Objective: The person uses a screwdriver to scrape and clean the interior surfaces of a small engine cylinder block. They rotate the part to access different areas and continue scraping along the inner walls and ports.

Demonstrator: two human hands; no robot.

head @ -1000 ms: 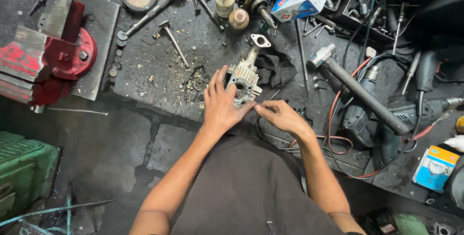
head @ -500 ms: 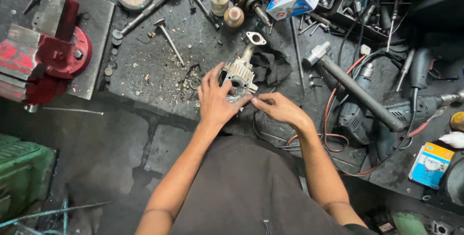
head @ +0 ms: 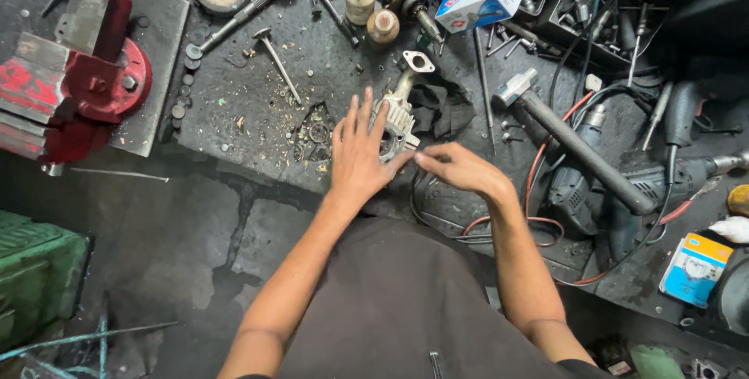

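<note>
On a grimy black workbench point(head: 257, 114) crowded with tools, a person is working over a finned metal engine part point(head: 396, 118) lying near the bench's front edge. Their left hand point(head: 359, 153) is resting flat on the part with fingers spread and released, covering its near side rather than gripping it. Their right hand point(head: 460, 167) is hovering just beside the part, its fingers curling inward and the thumb and forefinger pinching together; whether anything small is sitting between them cannot be told. A dark rag point(head: 441, 110) is lying bunched against the part's far side. A red bench vise point(head: 74, 86) is standing at the left end of the bench, well apart from the hands. A heavy hammer point(head: 573, 141) is lying at an angle to the right, next to a dark power drill point(head: 663, 180) and loops of red and black cable point(head: 538, 219). A blue-and-white carton point(head: 478, 1) is sitting at the back among loose parts.
</note>
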